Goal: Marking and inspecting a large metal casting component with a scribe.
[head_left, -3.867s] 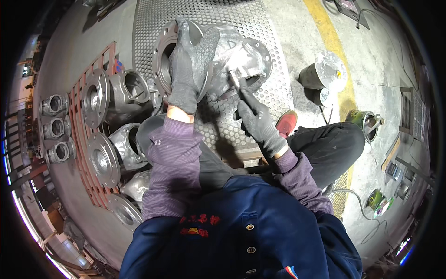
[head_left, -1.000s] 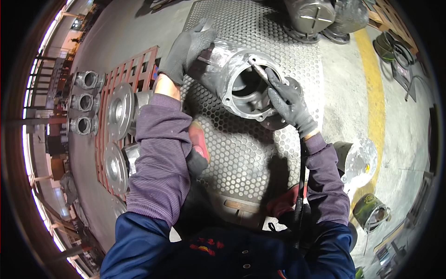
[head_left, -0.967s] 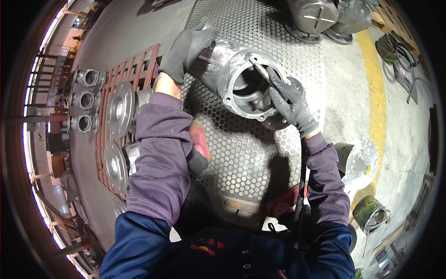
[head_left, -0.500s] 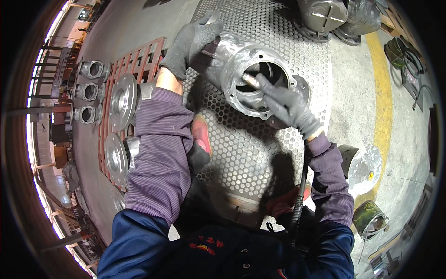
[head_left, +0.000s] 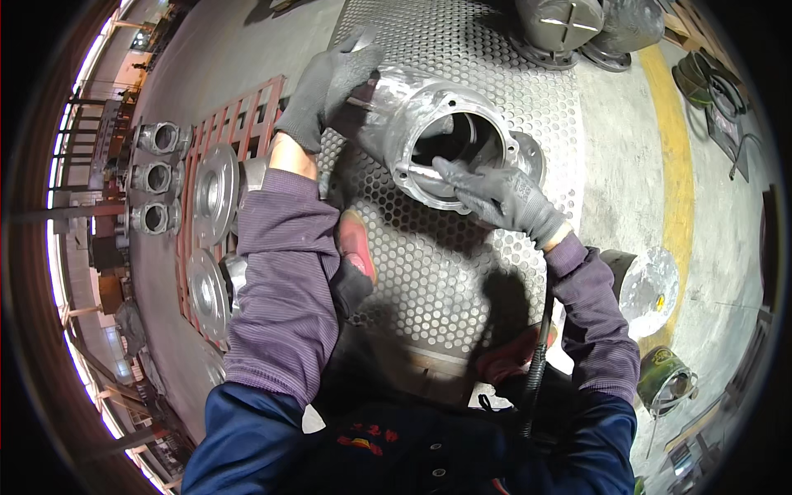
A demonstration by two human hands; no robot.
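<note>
A grey cast-metal housing [head_left: 394, 99] lies on its side on a perforated metal plate [head_left: 429, 293]. Its round flanged opening, with bolt holes about the rim, is turned toward me. My gloved left hand [head_left: 334, 87] grips the housing's far left end, its fingertips partly out of sight. At the lower edge of the opening is my gloved right hand [head_left: 507, 196], fingers closed around a slim metal tool that the glove mostly hides. A dark hose [head_left: 538, 355] runs along my right forearm.
Round flanged parts [head_left: 216, 194] lie by a red grating [head_left: 239, 115] at left, with several small castings [head_left: 157, 177] beyond. Large flanged vessels [head_left: 561, 25] stand at the far right. Nearer are a metal cylinder [head_left: 652, 293] and a green container [head_left: 664, 381].
My right hand has shifted down and slightly left, to the opening's lower edge. The tool's silver end, plain to see before inside the opening, is now largely hidden. My left hand keeps its place.
</note>
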